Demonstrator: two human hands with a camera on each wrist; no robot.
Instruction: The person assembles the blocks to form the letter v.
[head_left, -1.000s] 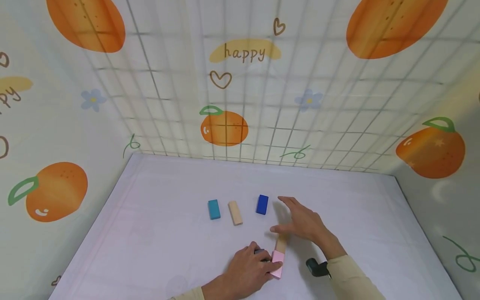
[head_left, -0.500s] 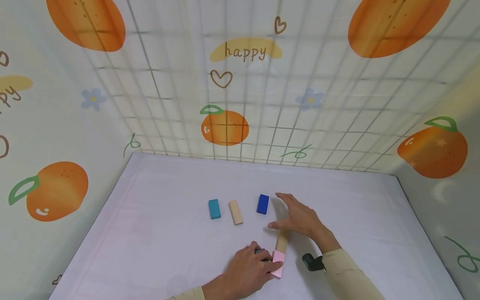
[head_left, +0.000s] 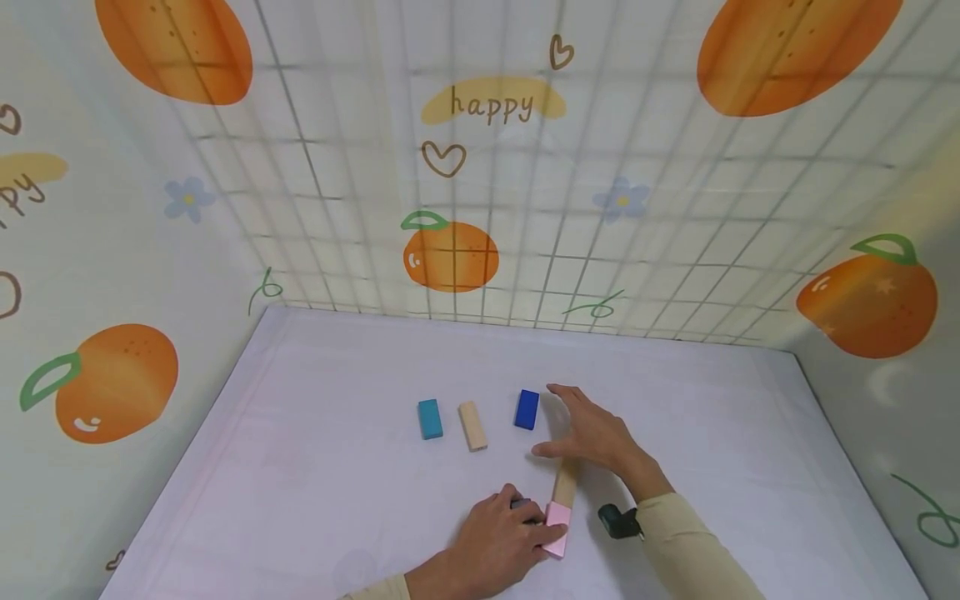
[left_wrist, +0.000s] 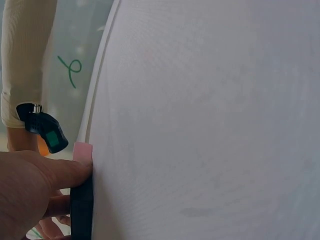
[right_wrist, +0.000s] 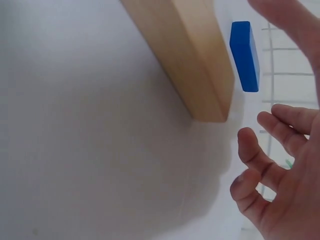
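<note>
The left hand [head_left: 495, 537] has its fingers curled round a dark block [left_wrist: 82, 212], thumb on a pink block [head_left: 557, 517]. The right hand [head_left: 600, 435] holds nothing, fingers spread wide near the far end of a wooden block [head_left: 566, 485]; a blue block [head_left: 527, 410] lies just left of its fingertips.

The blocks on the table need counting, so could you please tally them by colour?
Bare wood blocks: 2
Teal block: 1
Blue block: 1
Pink block: 1
Dark block, partly hidden by the left hand: 1
Total visible: 6
</note>
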